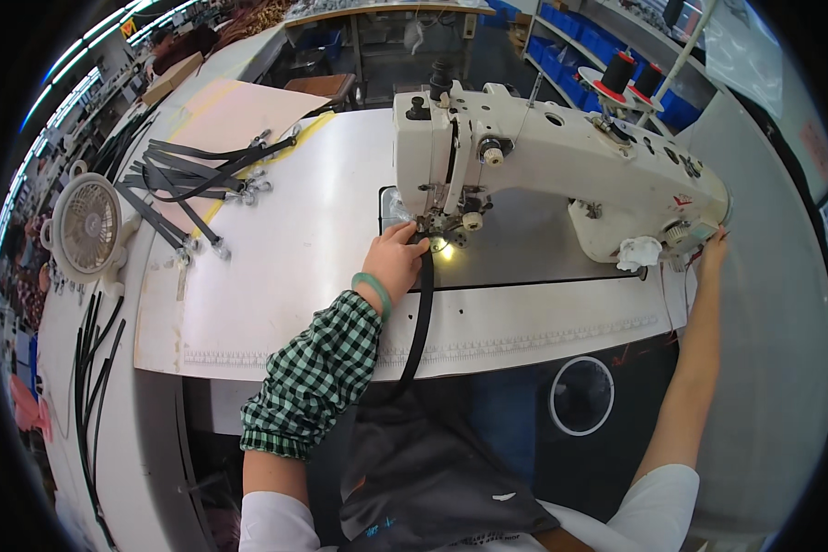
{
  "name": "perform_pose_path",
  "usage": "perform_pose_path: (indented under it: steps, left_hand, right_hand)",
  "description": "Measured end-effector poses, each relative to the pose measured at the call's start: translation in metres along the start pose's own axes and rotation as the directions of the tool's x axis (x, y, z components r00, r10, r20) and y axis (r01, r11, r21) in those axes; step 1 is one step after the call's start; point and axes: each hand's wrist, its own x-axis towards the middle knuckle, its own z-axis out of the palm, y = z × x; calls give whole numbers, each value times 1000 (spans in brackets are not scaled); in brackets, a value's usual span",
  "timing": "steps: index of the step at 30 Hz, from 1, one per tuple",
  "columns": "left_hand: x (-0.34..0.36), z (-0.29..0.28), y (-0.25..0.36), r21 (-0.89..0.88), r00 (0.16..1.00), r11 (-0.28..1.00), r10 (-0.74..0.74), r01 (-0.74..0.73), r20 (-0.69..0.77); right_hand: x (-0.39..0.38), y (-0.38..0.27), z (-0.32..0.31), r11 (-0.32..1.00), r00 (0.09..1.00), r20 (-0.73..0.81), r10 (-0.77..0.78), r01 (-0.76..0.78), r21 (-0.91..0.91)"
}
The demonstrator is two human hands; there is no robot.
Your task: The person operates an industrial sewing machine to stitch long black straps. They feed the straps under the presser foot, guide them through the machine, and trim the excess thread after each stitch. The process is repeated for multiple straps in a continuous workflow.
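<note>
Hands at a white sewing machine (561, 156), feeding a black strap (422, 313).

Finished black straps (193, 175) lie toward the surface (276, 276)'s far left corner. The left hand (396, 260), fingers closed on the strap, holds it at the presser foot (432, 225). The right hand (714, 247) touches the machine's right end; its fingers' state is unclear.

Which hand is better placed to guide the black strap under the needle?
Left. The left hand already rests on the black strap beside the needle, while the right hand is far away at the sewing machine end.
</note>
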Motion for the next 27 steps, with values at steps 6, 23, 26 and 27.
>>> perform_pose_path:
  steps: [6, 23, 26, 27]
  left_hand:
    - [-15, -20, 10, -79, 999, 996, 39, -38, 12]
    - [-18, -18, 10, -44, 987, 986, 157, -159, -44]
    - [-17, -18, 10, -37, 984, 985, 168, -170, -49]
    - [-17, -19, 9, -36, 985, 985, 166, -168, -44]
  right_hand:
    - [-96, -105, 16, 952, 936, -212, -281, 244, -186]
    - [-387, -231, 98, 306, -303, 485, -820, 485, 819]
    - [-391, -224, 103, 333, -268, 473, -839, 435, 837]
    - [-391, -224, 103, 330, -267, 471, -841, 437, 837]
